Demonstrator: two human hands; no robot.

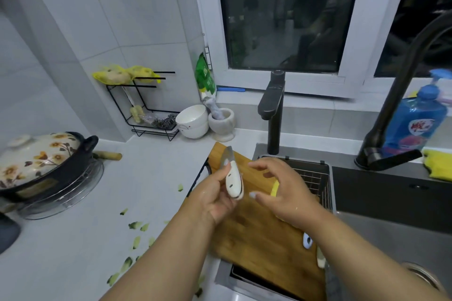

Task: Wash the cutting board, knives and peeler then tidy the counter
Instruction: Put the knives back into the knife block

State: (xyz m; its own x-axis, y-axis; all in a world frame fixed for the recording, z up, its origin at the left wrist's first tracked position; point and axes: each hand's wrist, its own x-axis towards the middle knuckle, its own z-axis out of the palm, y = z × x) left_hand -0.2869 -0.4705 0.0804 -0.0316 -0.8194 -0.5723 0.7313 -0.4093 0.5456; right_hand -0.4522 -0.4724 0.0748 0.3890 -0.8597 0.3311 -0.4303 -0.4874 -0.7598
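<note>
**Knife next, over the board**

Counter w/ green peel scraps sits left of my grip. Left hand (215, 197) clamps the knife (232, 176) by its white handle, blade up, above the board (256, 234). Right hand (281, 190) hovers close, fingers loosely spread, sponge (275, 188) under it. Should wipe away from the edge, imo.

A: Which parts can you not make out over the cutting board (259, 234)?

B: Your right hand (283, 193) covers most of a yellow item (275, 188); only an edge shows. Your right forearm hides all but slivers of two pale utensils (307, 241).

A: And the knife (232, 173)?

B: Its blade is blurred, and your left hand (215, 193) covers part of the handle.

A: At the edges?

B: The pot (36, 166) is cut off at left, the yellow cloth (437, 164) at right, the sink drain (423, 273) by your arm.
</note>
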